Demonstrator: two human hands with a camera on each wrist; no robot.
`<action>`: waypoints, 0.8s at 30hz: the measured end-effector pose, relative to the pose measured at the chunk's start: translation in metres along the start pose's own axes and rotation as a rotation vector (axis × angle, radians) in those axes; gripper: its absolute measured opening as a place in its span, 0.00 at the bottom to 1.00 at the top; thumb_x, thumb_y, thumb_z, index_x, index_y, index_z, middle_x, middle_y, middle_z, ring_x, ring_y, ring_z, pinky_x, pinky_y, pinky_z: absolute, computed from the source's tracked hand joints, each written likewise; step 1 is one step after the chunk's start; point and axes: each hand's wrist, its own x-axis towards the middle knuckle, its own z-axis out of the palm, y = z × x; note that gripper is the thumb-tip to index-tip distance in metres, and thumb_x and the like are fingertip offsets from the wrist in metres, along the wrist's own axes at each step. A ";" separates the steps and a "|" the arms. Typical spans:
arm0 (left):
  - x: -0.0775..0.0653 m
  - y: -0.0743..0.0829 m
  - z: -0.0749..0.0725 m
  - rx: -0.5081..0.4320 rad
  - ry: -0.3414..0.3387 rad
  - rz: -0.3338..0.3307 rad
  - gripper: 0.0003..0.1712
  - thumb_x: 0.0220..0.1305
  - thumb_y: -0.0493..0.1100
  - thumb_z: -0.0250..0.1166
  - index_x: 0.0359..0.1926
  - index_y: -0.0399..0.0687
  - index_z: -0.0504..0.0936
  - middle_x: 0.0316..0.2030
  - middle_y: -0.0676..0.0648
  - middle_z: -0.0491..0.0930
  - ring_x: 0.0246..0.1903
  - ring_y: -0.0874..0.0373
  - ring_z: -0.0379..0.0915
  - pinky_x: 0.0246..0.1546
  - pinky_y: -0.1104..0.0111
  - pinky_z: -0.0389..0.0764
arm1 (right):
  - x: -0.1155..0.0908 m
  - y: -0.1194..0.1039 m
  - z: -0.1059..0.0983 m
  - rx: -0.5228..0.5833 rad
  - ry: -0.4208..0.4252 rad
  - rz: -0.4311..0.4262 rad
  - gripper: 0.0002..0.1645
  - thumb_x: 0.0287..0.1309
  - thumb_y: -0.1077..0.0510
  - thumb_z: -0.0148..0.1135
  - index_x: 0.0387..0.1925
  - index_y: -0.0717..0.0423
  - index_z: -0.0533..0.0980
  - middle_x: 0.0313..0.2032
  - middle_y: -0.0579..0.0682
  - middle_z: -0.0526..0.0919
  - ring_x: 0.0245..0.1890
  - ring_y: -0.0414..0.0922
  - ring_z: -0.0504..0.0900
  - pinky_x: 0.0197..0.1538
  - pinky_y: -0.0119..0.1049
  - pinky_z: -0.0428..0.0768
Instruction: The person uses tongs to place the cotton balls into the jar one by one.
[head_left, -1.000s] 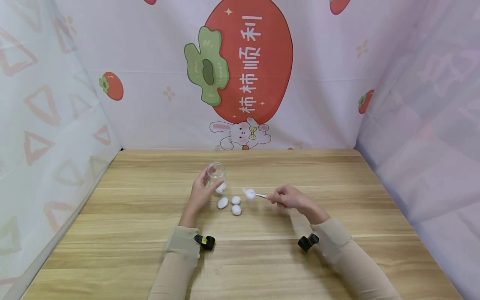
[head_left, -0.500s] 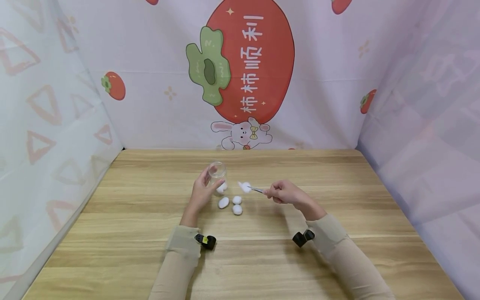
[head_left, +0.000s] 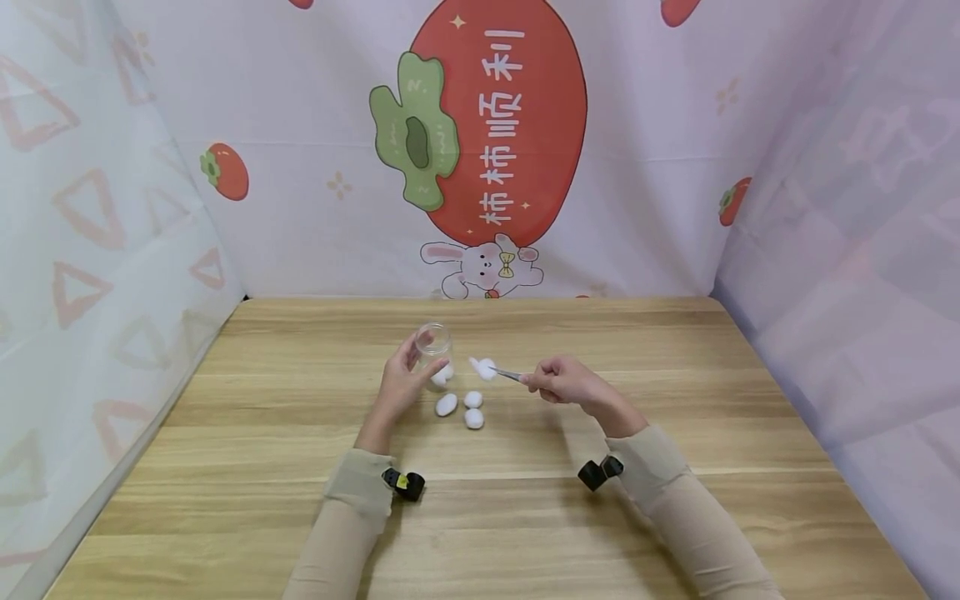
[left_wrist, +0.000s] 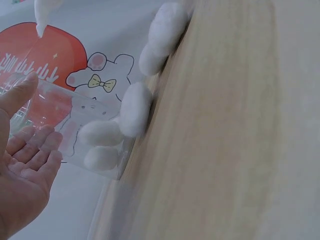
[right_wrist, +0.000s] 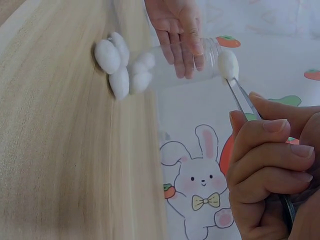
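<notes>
- Head view: left hand (head_left: 401, 385), thumb and fingers curved round a clear jar (head_left: 435, 350), which stands upright on the wooden table (head_left: 517, 525).
- Right hand (head_left: 566, 383): fingers pinching metal tweezers (head_left: 508, 375).
- One white ball (head_left: 487, 369), wisp trailing, between the tweezer tips; raised, to the right of the jar, outside it.
- Loose balls (head_left: 446, 405), three, on the table before the jar, close together.
- Balls inside the jar (left_wrist: 101, 133), at least two, at the bottom.
- Printed backdrop (head_left: 637, 167) behind: persimmons, rabbit.

Six cotton balls (head_left: 474, 419) (two jarred), one jar (head_left: 433, 351), one tweezers (head_left: 507, 375)
</notes>
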 end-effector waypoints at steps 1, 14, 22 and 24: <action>-0.002 0.004 0.000 -0.002 -0.002 -0.001 0.40 0.59 0.37 0.68 0.69 0.34 0.61 0.68 0.34 0.66 0.72 0.41 0.57 0.77 0.56 0.58 | 0.000 0.000 0.000 -0.001 0.000 -0.001 0.18 0.65 0.55 0.57 0.26 0.67 0.73 0.12 0.42 0.63 0.15 0.38 0.59 0.20 0.25 0.55; 0.006 -0.014 0.001 -0.004 0.005 0.007 0.42 0.58 0.41 0.69 0.70 0.39 0.60 0.69 0.37 0.65 0.72 0.43 0.57 0.77 0.56 0.58 | 0.004 -0.006 0.000 0.013 0.007 -0.022 0.16 0.65 0.55 0.58 0.24 0.60 0.75 0.11 0.42 0.64 0.15 0.37 0.59 0.19 0.25 0.55; 0.001 -0.007 0.000 -0.005 0.000 0.014 0.41 0.59 0.41 0.68 0.70 0.39 0.61 0.69 0.37 0.66 0.72 0.44 0.58 0.77 0.57 0.59 | 0.006 -0.014 0.000 0.016 0.008 -0.018 0.16 0.65 0.55 0.57 0.25 0.61 0.75 0.12 0.42 0.63 0.15 0.37 0.59 0.20 0.25 0.55; -0.003 0.003 -0.001 -0.010 -0.008 0.002 0.40 0.60 0.39 0.68 0.70 0.37 0.60 0.69 0.36 0.65 0.72 0.43 0.57 0.77 0.57 0.58 | 0.006 -0.016 0.000 0.016 0.007 -0.017 0.15 0.65 0.55 0.57 0.26 0.61 0.75 0.12 0.42 0.63 0.15 0.37 0.58 0.21 0.25 0.56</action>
